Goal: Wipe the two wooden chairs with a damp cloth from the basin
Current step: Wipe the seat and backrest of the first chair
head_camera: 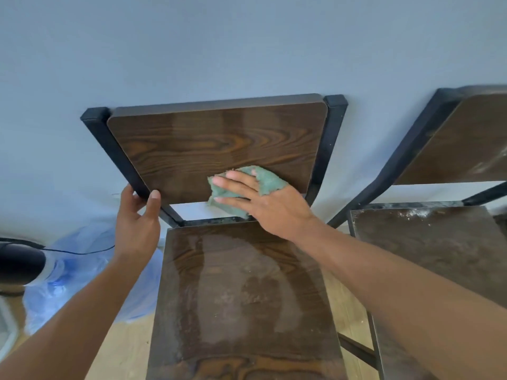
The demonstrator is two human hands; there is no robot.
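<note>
so, nearest the camera, the seat of the near chair (241,297) carries broad wet streaks and a glossy sheen down its left side, with a duller patch and some specks in the middle; i judge it has been gone over at least once, though not left spotless. above it, the backrest (216,149) of this chair shows faint damp bands across the grain, and this is where the work is now. the right hand (263,204) lies flat on the lower right part of the backrest with its grip spread, fingers straight and pressing the green cloth (260,179) against the wood; the cloth is bunched under the palm and fingers, and a corner hangs just below the panel's bottom edge. the hand points to the left, so a stroke from here would run along the backrest's long axis, which lies side to side. the left hand (137,215) steadies the chair, its grip closed round the black metal upright (118,160) at the panel's lower left corner, thumb in front and fingers behind. the chair faces the camera with its back toward the pale wall (247,45). to the right, the second chair (439,242) stands just beside, facing the same way, its seat and backrest dusty with whitish smears and no wet sheen, so i judge it not yet wiped. roughly half the job is left. the basin is not in view.
</note>
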